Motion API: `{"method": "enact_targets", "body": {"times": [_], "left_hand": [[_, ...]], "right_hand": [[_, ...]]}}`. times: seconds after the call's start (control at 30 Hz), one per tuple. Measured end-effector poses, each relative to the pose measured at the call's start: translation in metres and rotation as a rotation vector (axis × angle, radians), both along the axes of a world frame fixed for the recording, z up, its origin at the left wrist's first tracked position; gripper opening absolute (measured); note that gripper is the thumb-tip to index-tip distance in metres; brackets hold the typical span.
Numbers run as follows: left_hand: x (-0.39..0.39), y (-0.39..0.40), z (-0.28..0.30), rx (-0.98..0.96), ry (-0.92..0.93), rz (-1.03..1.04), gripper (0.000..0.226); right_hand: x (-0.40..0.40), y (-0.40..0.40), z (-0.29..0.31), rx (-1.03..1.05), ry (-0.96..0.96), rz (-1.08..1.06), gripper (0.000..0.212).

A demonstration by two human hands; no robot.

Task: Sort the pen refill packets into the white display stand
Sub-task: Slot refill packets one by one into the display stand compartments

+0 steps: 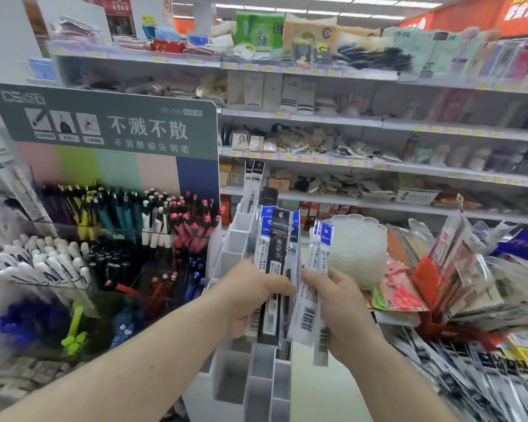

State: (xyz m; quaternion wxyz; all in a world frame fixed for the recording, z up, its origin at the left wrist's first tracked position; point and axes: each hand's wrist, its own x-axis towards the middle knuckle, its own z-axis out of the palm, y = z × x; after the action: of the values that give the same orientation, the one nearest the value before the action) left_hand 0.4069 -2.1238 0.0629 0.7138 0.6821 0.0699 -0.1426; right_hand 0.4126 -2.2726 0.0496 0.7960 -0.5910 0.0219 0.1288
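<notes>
Fanning refill packets (276, 269) between both hands

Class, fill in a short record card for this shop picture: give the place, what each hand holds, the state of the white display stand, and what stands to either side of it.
place: stationery aisle of a shop, shelves behind
left hand: grips a fan of refill packets, one black among blue-topped ones
right hand: pinches blue-topped packets
white display stand: most visible slots bare; packets stand in a far slot
left of stand: pen display
right of stand: stack of clear trays
</notes>
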Motion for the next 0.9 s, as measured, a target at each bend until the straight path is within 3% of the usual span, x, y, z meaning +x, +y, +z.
{"method": "enact_targets", "body": {"times": [0.33, 0.5, 0.67, 0.9], "left_hand": [[-0.002, -0.001, 0.002, 0.056, 0.067, -0.031, 0.026], [-0.007, -0.015, -0.004, 0.089, 0.069, 0.072, 0.026], [-0.01, -0.046, -0.019, -0.038, 0.111, 0.192, 0.03], [-0.01, -0.094, -0.054, -0.061, 0.106, 0.323, 0.028]], "right_hand": [[-0.009, -0.02, -0.001, 0.032, -0.019, 0.02, 0.02], [-0.004, -0.035, -0.002, 0.093, 0.014, 0.052, 0.018], [0.004, -0.043, -0.009, 0.123, 0.068, 0.105, 0.021], [0.015, -0.052, -0.044, -0.103, 0.024, 0.191, 0.028]]}}
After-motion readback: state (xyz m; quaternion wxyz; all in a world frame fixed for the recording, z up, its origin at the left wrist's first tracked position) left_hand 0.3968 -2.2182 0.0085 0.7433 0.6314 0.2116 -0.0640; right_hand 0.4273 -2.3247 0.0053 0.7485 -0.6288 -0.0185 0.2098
